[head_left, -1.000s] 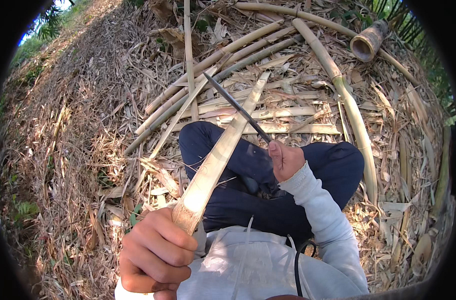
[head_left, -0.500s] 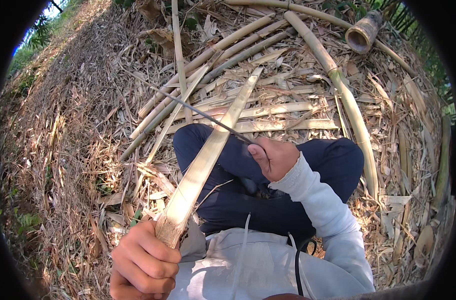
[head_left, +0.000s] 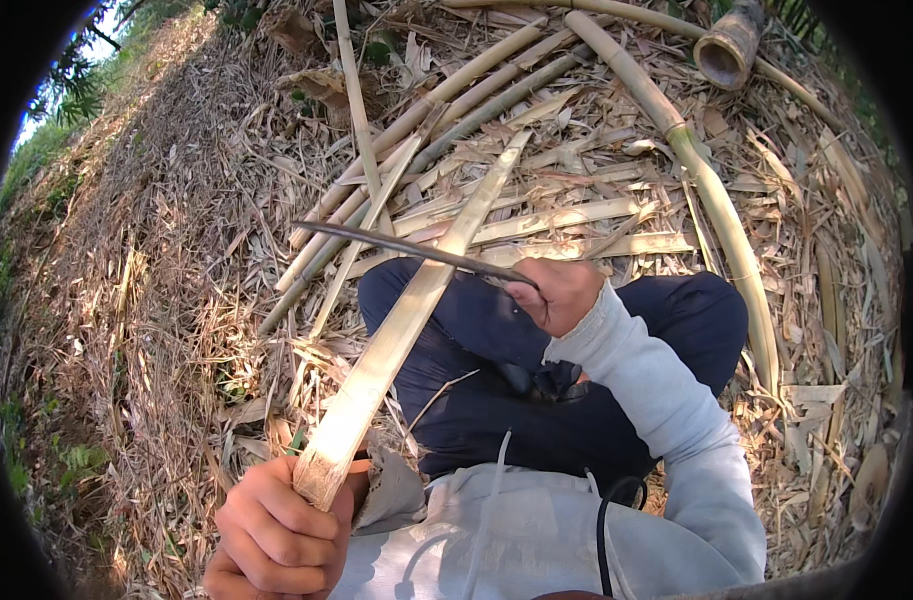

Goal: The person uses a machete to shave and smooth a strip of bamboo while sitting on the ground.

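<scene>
A long pale bamboo strip (head_left: 382,360) slants up and away from my left hand (head_left: 282,530), whose fingers are wrapped round its near end. Its far tip reaches over the split pieces beyond my knees. My right hand (head_left: 559,295) is closed on a long, thin dark blade (head_left: 407,246), a knife by its look; the handle is hidden in the fist. The blade crosses the strip roughly at mid-length, above my left knee, pointing left. Whether it touches the strip I cannot tell.
Bamboo poles (head_left: 477,75) lie ahead to the left, and a thicker curved pole (head_left: 712,190) runs down on the right. A short hollow bamboo section (head_left: 727,55) rests at the far right. Flat split strips (head_left: 577,247) lie past my crossed legs (head_left: 537,400). Dry leaf litter (head_left: 157,330) covers the ground.
The blade has turned flatter across the strip, its tip lower, and shows more of its broad side. My left hand and the strip's near end have shifted slightly left.
</scene>
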`<action>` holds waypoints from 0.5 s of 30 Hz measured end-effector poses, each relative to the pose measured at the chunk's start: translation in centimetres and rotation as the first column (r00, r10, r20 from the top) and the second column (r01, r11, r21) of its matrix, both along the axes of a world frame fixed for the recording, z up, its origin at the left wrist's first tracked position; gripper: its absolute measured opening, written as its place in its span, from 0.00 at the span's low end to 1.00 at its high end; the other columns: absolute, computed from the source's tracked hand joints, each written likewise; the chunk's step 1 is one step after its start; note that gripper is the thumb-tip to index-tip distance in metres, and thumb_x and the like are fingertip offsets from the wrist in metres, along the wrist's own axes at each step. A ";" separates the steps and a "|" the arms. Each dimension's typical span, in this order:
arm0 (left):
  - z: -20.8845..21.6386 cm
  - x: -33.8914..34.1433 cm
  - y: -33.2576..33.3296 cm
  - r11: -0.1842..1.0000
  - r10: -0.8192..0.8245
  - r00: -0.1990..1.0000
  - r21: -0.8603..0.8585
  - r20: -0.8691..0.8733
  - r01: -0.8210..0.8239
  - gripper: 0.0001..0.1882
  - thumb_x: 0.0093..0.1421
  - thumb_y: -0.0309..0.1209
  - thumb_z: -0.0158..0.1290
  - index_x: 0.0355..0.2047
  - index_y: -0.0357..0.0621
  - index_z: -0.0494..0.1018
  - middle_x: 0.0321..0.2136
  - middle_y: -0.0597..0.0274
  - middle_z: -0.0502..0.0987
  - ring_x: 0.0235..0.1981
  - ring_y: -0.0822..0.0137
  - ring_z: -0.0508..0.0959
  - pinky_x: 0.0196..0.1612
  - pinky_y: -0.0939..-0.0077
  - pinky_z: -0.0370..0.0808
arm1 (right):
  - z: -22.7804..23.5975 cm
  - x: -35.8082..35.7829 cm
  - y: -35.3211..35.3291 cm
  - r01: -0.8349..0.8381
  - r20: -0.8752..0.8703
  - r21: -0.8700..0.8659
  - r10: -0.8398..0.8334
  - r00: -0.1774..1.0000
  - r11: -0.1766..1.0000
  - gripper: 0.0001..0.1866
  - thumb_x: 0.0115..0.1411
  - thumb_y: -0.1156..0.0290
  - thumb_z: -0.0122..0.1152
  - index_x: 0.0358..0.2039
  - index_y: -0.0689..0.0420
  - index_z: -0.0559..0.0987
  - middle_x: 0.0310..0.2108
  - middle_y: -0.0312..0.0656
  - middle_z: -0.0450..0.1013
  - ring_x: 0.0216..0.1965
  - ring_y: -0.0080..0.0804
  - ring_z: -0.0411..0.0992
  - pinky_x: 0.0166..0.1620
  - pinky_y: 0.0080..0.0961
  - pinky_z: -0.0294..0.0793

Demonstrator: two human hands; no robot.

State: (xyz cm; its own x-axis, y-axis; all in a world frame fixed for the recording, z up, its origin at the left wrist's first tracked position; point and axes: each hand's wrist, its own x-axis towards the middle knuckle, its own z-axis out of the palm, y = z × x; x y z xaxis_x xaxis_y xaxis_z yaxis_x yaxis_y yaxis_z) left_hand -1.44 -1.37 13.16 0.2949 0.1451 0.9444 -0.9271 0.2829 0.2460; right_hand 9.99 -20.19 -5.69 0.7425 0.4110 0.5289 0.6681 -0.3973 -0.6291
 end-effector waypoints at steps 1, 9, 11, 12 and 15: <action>0.2 0.2 0.5 1.000 0.005 1.000 -0.004 -0.010 -0.005 0.14 0.59 0.32 0.48 0.20 0.50 0.56 0.07 0.76 0.65 0.06 0.85 0.57 0.10 0.88 0.56 | -1.4 1.9 -0.4 0.125 -0.099 -0.169 -0.143 0.985 0.978 0.18 0.66 0.55 0.53 0.30 0.58 0.79 0.17 0.50 0.71 0.19 0.51 0.72 0.24 0.40 0.71; 0.0 0.1 2.4 0.997 0.041 0.999 -0.062 0.007 -0.041 0.17 0.60 0.32 0.48 0.19 0.52 0.53 0.08 0.75 0.66 0.07 0.85 0.58 0.10 0.88 0.55 | -3.8 4.7 -1.2 0.013 -0.209 -0.166 -0.048 0.977 0.986 0.19 0.66 0.55 0.54 0.28 0.58 0.78 0.16 0.51 0.70 0.22 0.53 0.72 0.27 0.43 0.72; 0.0 1.3 2.4 0.999 -0.004 1.000 -0.052 0.015 0.004 0.16 0.60 0.31 0.48 0.19 0.52 0.54 0.08 0.76 0.66 0.07 0.86 0.58 0.10 0.89 0.54 | -5.1 5.4 -1.3 0.011 -0.122 -0.093 -0.022 0.992 0.996 0.19 0.66 0.53 0.53 0.29 0.57 0.78 0.17 0.51 0.71 0.25 0.54 0.73 0.28 0.43 0.73; 0.0 1.3 2.3 0.999 -0.002 1.000 -0.036 -0.017 0.001 0.16 0.60 0.31 0.48 0.19 0.52 0.54 0.08 0.76 0.66 0.07 0.86 0.58 0.10 0.90 0.54 | -7.1 6.7 -2.0 0.055 -0.140 -0.126 -0.073 0.987 0.991 0.20 0.66 0.52 0.53 0.29 0.57 0.79 0.18 0.52 0.71 0.26 0.54 0.73 0.29 0.43 0.73; 1.4 1.7 1.0 0.998 -0.049 0.997 0.045 -0.055 0.051 0.15 0.61 0.30 0.48 0.19 0.51 0.56 0.08 0.77 0.64 0.06 0.86 0.57 0.11 0.90 0.53 | -12.2 12.2 -4.5 0.198 -0.377 -0.402 -0.359 0.854 0.894 0.27 0.67 0.46 0.46 0.29 0.58 0.78 0.19 0.55 0.72 0.28 0.58 0.74 0.33 0.49 0.73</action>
